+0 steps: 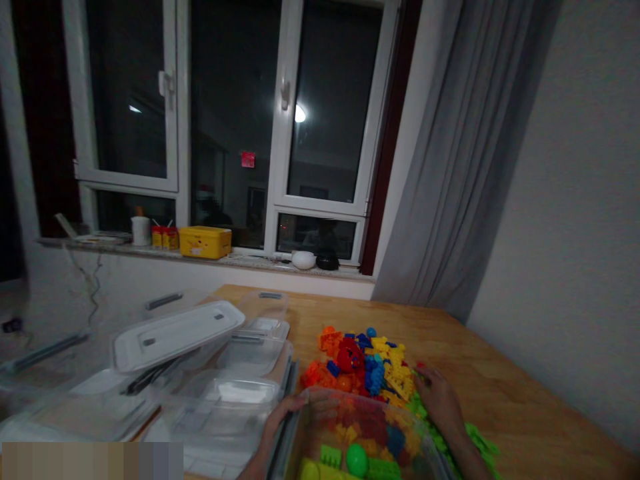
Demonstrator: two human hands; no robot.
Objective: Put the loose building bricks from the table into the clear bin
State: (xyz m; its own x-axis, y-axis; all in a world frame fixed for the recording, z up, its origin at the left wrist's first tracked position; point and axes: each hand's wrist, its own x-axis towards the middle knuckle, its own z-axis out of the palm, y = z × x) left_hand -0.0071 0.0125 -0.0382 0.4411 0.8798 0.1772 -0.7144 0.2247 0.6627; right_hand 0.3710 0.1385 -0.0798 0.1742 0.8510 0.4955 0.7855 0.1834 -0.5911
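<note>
Nearest, a clear bin holding coloured bricks stands on the worktop, gripped between both hands: the left hand curls over its left rim, and the right hand lies flat against its right side. Just beyond lies a brick pile, with empty clear boxes and a white lid to the left. Farthest, a yellow box sits on the windowsill.

A yellow box and white cup sit on the windowsill beside grey curtains
</note>
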